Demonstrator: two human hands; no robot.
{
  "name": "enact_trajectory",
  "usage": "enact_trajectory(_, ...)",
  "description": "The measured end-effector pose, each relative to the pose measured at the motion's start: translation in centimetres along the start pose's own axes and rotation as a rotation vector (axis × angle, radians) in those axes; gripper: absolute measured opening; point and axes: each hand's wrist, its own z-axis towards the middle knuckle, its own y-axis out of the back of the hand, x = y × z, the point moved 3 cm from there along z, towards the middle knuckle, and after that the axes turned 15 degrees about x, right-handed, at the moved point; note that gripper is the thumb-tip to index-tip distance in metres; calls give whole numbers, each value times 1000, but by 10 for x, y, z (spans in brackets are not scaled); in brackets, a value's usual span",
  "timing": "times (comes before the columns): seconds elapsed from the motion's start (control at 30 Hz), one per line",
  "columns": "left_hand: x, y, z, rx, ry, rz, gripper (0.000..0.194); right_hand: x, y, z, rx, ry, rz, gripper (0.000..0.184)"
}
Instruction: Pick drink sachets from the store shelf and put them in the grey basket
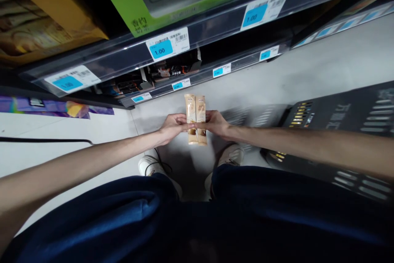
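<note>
Two slim cream-coloured snack packets (191, 109) stand upright side by side between my hands, over the floor in front of the shelves. My left hand (174, 126) grips the left packet, thumb across its front. The right packet (201, 111) is pinched in my right hand (217, 123), whose thumb also lies across the front. Both thumb tips nearly meet where the packets touch. Brown and gold print shows on the lower part of each wrapper.
Store shelves (215, 25) with blue-and-white price tags (161, 49) run across the top. A green box (129, 0) and a yellow carton (61, 8) sit there, dark packets (172, 68) below. A black slotted basket (335, 119) stands right; a cable (46, 140) lies left.
</note>
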Motion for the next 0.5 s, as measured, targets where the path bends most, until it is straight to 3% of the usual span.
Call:
enact_trajectory(0.13, -2, 2, -1, 2, 15, -4, 41, 2, -2, -1, -7, 16, -21, 36)
enact_trajectory(0.33, 8, -2, -4, 169, 129, 33, 38, 4, 0, 0, -60, -19, -27, 34)
enact_trajectory(0.5, 10, -1, -3, 170, 116, 140, 32, 9, -1, 0, -14, -35, -4, 34)
